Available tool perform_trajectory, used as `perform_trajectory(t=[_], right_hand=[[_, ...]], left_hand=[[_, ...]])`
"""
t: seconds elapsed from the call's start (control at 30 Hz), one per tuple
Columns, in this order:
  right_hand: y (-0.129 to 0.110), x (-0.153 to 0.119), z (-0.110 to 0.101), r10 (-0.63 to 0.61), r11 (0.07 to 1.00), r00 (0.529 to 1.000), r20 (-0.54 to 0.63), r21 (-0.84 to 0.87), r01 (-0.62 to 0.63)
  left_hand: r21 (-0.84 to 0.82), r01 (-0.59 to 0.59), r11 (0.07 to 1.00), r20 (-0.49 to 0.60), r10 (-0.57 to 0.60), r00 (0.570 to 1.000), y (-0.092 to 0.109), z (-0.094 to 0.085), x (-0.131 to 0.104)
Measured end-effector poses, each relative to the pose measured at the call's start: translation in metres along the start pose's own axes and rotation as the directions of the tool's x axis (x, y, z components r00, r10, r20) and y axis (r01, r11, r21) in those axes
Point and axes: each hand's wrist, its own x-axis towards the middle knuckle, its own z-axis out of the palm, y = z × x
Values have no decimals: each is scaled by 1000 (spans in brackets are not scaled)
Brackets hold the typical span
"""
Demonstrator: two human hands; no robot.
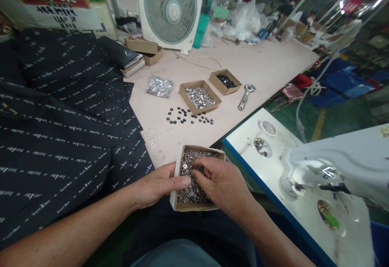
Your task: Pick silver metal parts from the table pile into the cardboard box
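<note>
A: Which object is occupying the centre?

B: An open box [197,207]. It is holding small metal pieces [190,196] and is standing over the person's lap, by the near edge of the table [258,64]. Whether it is touching that edge, I cannot tell.

A: How are the hands acting upon it?

B: The left hand [159,185] is gripping the left wall, its thumb crossing the rim and lying over the contents. The right hand [225,182] is reaching in from the right with bent fingers, thumb and forefinger tips nearing each other among the pieces. Whether they are pinching one, I cannot tell.

A: What is lying just beyond?

B: Black caps [183,120] are lying scattered, with a few tiny silvery parts [153,146] to their left. Behind the caps, a carton [209,108] is containing silvery parts; a tray [232,90] to its right is containing dark ones. A clear bag [160,86] is lying left of the carton, and a wrench [242,103] is lying near the tray.

A: And farther out?

B: Printed black cloth [60,137] is covering the left side, a fan [174,12] is standing upright at the back, and a white machine [349,149] is occupying the right.
</note>
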Motion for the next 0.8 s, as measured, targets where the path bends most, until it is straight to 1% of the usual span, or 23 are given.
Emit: perform_trajectory(t=[0.2,0.37,0.47,0.57,0.7,0.8], right_hand=[[-1,1,2,8,1000,1000,-1,14,-8],[-5,-2,3,-5,998,999,-51,-60,2],[-6,-7,3,6,996,998,-58,-85,-11],[-6,-9,1,-10,996,998,-58,-93,5],[-6,-6,-2,-6,996,999,-53,-86,1],[-6,-3,-3,1,994,999,-52,-113,-7]], left_hand=[[-7,-4,1000,4,4,1000,0,0,1],[-55,15,998,-2,-15,1000,-2,-1,0],[-79,20,997,-14,-22,1000,-1,-1,-1],[-92,22,996,-16,-23,1000,-1,-2,-1],[-98,21,995,-18,-22,1000,-1,-3,-1],[-95,22,995,-20,-24,1000,-1,-3,-1]])
